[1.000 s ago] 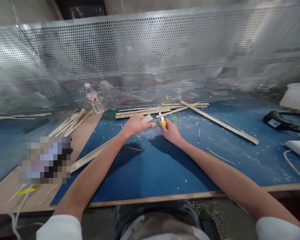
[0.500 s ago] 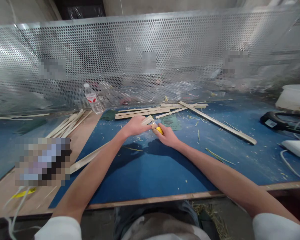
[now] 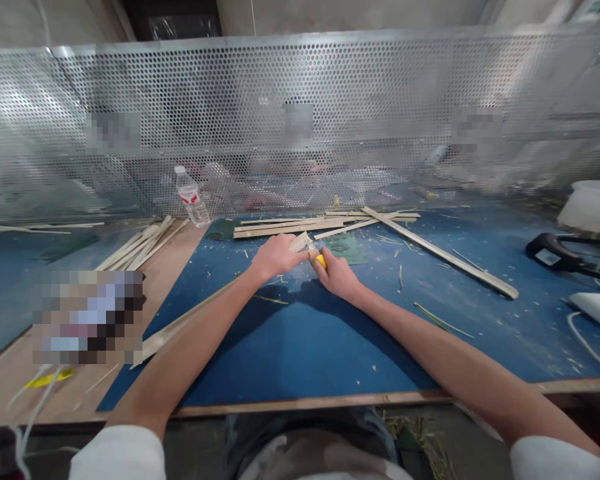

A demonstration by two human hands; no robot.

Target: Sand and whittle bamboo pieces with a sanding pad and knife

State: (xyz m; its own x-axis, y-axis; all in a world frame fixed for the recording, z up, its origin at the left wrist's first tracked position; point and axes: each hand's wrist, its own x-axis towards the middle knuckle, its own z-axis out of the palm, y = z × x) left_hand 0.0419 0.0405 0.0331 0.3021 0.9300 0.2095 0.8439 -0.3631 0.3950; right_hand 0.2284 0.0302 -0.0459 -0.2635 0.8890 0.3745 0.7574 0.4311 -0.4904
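- Your left hand (image 3: 276, 257) is clamped on a bamboo strip (image 3: 300, 242), whose pale end sticks out past the fingers, just left of frame centre.
- Your right hand (image 3: 338, 275) is clamped on a yellow utility knife (image 3: 321, 261), handle mostly inside the fist.
- Hands are together, knuckles nearly meeting. The knife's small blade (image 3: 311, 249) sits at the strip's end; cannot tell if it touches.
- Strip should be light and stiff but liable to split along the grain, thin end most fragile. Best hold is close to the blade, as now.
- A long strip (image 3: 183, 320) runs to lower left under your left forearm. Cannot tell if it is the same piece.
- On the blue cutting mat (image 3: 260, 353): roughly five strips at upper middle, one long lath (image 3: 440, 252) at right, loose shavings throughout, two green pads.
- Outward: about four strips on the plywood board (image 3: 175, 267) at left, one plastic water bottle (image 3: 193, 197) at upper left of the mat, one black tool handle (image 3: 547, 250) at far right, one perforated metal screen (image 3: 300, 100) behind.
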